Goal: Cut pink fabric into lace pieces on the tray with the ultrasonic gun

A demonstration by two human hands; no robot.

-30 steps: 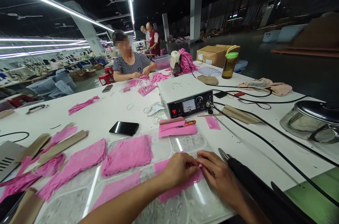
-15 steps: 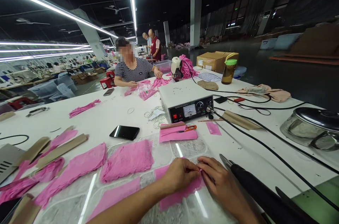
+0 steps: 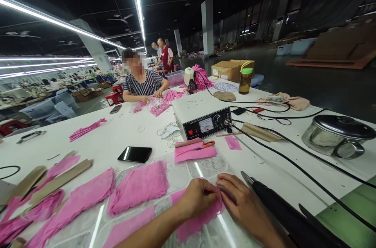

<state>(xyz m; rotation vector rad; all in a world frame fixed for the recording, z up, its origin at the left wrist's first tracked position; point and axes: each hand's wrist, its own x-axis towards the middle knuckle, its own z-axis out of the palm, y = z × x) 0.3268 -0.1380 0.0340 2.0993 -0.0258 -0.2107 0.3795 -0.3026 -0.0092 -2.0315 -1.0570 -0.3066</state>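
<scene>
Under both hands a pink fabric piece (image 3: 190, 226) lies on a clear plastic sheet. My left hand (image 3: 197, 200) is closed in a pinch on its upper right part. My right hand (image 3: 239, 197) meets it there, thumb and fingertips gripping the fabric's edge; its outer fingers are longer and straighter. Just right of my right hand is a black handheld tool (image 3: 273, 201) with a metal tip. A pink fabric stack (image 3: 139, 187) sits to the left. Orange-handled thread snips (image 3: 205, 146) rest on folded pink fabric (image 3: 182, 156) beyond my hands.
A white control box (image 3: 205, 123) with a dial and cables stands ahead. A black phone (image 3: 135, 154) lies left of it. Brown strips (image 3: 63, 181) and pink pieces spread at left. A glass pot (image 3: 331, 138) is at right. Across the table a person (image 3: 143, 83) handles pink pieces.
The camera view has shifted slightly right, so the surroundings slide left. My hands stay together on the pink fabric's edge. The person across has drawn their hands closer together.
</scene>
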